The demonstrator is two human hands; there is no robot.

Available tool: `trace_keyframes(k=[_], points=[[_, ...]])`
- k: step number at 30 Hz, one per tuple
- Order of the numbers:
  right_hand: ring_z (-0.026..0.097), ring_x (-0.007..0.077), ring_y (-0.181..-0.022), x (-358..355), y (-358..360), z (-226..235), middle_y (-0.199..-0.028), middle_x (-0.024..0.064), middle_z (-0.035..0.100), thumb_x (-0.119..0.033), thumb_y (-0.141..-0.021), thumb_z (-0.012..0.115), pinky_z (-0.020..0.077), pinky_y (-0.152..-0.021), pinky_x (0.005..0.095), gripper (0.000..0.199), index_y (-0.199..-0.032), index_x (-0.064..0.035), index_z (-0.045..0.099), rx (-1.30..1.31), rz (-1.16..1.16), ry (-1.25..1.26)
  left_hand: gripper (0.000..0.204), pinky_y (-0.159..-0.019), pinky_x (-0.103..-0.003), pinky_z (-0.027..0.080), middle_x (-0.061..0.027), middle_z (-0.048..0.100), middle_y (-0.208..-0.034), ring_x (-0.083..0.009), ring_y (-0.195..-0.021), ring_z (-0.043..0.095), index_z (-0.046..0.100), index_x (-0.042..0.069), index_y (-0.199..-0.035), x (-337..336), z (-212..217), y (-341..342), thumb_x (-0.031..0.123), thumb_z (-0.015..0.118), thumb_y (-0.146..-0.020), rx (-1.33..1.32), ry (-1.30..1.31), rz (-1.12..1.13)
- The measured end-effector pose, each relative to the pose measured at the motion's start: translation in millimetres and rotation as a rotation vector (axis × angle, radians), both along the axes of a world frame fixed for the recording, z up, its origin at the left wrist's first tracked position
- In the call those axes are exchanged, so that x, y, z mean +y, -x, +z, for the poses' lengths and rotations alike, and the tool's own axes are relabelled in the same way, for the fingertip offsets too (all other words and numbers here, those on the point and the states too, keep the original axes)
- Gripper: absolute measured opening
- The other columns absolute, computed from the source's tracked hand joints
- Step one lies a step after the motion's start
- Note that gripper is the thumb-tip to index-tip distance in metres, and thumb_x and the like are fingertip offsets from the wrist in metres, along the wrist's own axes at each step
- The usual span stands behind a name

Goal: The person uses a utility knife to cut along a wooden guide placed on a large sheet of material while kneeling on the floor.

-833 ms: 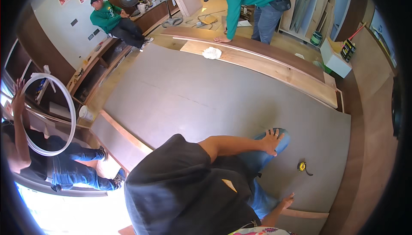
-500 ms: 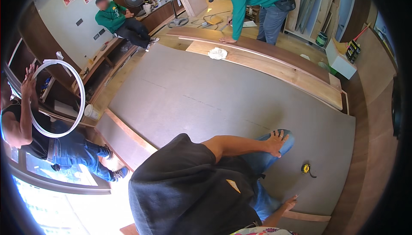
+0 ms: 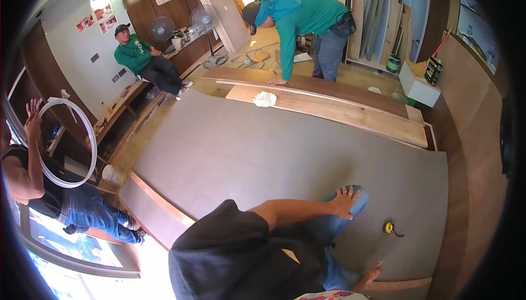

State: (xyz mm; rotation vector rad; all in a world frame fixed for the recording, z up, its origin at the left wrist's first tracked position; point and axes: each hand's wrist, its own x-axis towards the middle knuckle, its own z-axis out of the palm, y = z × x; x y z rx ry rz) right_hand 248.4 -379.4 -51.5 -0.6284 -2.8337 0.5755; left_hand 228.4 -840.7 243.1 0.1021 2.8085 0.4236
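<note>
My left hand [image 3: 345, 201] lies open on my bent, jeans-clad knee, its fingers spread and a ring showing. Low in the picture, my right hand [image 3: 375, 271] hovers near my other leg with its fingers drawn together; whether a small thing sits at their tips I cannot make out. A yellow and black tape measure [image 3: 388, 227] rests beyond my knees, apart from both hands, with a dark strap trailing from it. Beneath it spreads a large grey-brown sheet [image 3: 235, 141], with a faint line along its surface.
Long wooden boards [image 3: 329, 111] lie along the sheet's far edge, a crumpled white cloth [image 3: 265, 99] on them. A person in green [image 3: 307, 21] leans over there; another sits [image 3: 134, 53] near two fans. At left someone holds a white coil [image 3: 92, 141]. A curved wooden wall [image 3: 474, 179] borders the right.
My view has tilted, so the far room sits lower and further left. My left hand stays on the knee. The person at left still holds the coil, one hand now more spread.
</note>
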Motion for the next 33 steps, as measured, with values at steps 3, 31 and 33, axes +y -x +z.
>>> trace_keyframes(k=[3, 31, 33], points=[[0.065, 0.0392, -0.089, -3.0, -5.3, 20.2, -0.107, 0.0235, 0.068, -0.055, -0.099, 0.05, 0.0526, -0.074, 0.0465, 0.055, -0.121, -0.005, 0.062, 0.01, -0.008, 0.112, 0.117, -0.111, -0.068, 0.025, -0.0375, 0.016, -0.157, -0.0583, -0.141, 0.025, 0.007, -0.003, -0.158, 1.7, -3.3, -0.2, 0.056, 0.072, -0.08, 0.004, 0.034, 0.008], [0.063, 0.0253, -0.079, 9.0, 2.3, -33.5, -0.103, 0.0151, 0.068, -0.043, -0.102, 0.051, 0.0513, -0.06, 0.0379, 0.057, -0.15, -0.014, 0.041, -0.042, -0.004, 0.061, 0.117, -0.109, -0.068, 0.026, -0.037, 0.016, -0.158, -0.0584, -0.141, 0.023, 0.008, -0.002, -0.158, 30.7, -35.2, -10.0, 0.055, 0.073, -0.079, 0.018, 0.064, 0.016], [0.066, 0.0311, -0.086, 9.3, -0.8, -16.6, -0.105, 0.0187, 0.069, -0.048, -0.1, 0.051, 0.0538, -0.064, 0.0435, 0.059, -0.148, -0.0123, 0.045, -0.08, -0.026, 0.089, 0.117, -0.11, -0.068, 0.026, -0.0369, 0.016, -0.158, -0.0586, -0.14, 0.024, 0.008, -0.002, -0.158, 32.7, -37.2, -9.5, 0.055, 0.073, -0.079, 0.028, 0.061, 0.028]])
